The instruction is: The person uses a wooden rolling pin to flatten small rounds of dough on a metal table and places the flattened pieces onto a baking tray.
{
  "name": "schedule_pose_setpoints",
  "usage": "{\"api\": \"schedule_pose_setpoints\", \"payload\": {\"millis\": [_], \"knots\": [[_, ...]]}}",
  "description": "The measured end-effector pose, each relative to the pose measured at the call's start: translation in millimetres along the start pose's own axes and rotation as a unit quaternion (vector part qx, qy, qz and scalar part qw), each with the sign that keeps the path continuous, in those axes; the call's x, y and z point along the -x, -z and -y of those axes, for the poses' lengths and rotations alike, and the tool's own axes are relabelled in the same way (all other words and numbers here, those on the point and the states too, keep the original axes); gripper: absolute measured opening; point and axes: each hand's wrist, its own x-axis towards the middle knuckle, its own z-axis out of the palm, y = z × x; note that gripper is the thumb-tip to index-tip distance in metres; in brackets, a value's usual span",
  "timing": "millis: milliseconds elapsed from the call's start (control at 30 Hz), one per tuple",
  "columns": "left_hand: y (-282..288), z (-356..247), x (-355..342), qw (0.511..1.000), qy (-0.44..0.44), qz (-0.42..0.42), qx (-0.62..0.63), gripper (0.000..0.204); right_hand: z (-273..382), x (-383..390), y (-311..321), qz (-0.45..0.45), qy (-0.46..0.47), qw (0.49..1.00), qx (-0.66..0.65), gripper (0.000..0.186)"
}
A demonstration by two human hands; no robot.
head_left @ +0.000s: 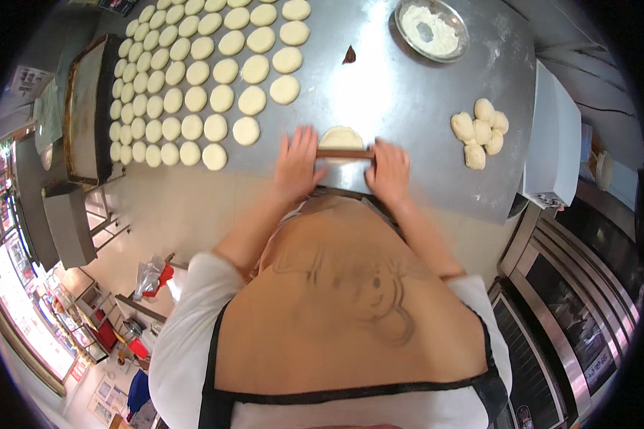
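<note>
A brown rolling pin (343, 153) lies crosswise over a flat round of pale dough (341, 134) at the near edge of the metal table. My left hand (298, 161) holds the pin's left end, its thumb toward me. At the right end, my right hand (390, 170) grips the pin with its fingers curled over. The dough shows mostly beyond the pin, and the palms hide the pin's tips. Both forearms look slightly blurred.
Rows of flattened dough discs (222, 98) cover the table's left side. A steel bowl of flour (429, 30) stands far right, dough balls (482, 134) nearer. A dark scrap (349, 54) lies mid-table. Left is a baking tray (86, 107); right, a white appliance (557, 136).
</note>
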Motion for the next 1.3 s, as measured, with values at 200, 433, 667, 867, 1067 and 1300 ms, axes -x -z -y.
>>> {"api": "schedule_pose_setpoints", "payload": {"millis": [200, 433, 667, 867, 1067, 1300], "knots": [[-22, 20, -32, 0.994, -0.009, -0.103, 0.038, 0.082, 4, -44, 7, 0.001, -0.001, 0.996, 0.084, 0.063], [8, 39, -89, 0.989, 0.019, -0.145, -0.03, 0.085, -4, -109, 6, -0.035, 0.019, 0.996, 0.081, 0.059], [-35, 18, 12, 0.996, -0.045, -0.033, 0.067, 0.083, 4, -21, -1, 0.016, 0.071, 0.995, 0.068, 0.06], [15, 57, -116, 0.977, -0.054, -0.208, -0.005, 0.054, -1, -159, 2, -0.072, 0.009, 0.991, 0.116, 0.05], [3, 1, -87, 0.98, -0.057, 0.029, 0.187, 0.05, 16, -23, -17, -0.025, -0.006, 0.997, 0.079, 0.054], [-13, 14, -92, 0.964, -0.087, 0.069, 0.243, 0.033, 19, 32, -18, -0.049, -0.014, 0.997, 0.054, 0.033]]}}
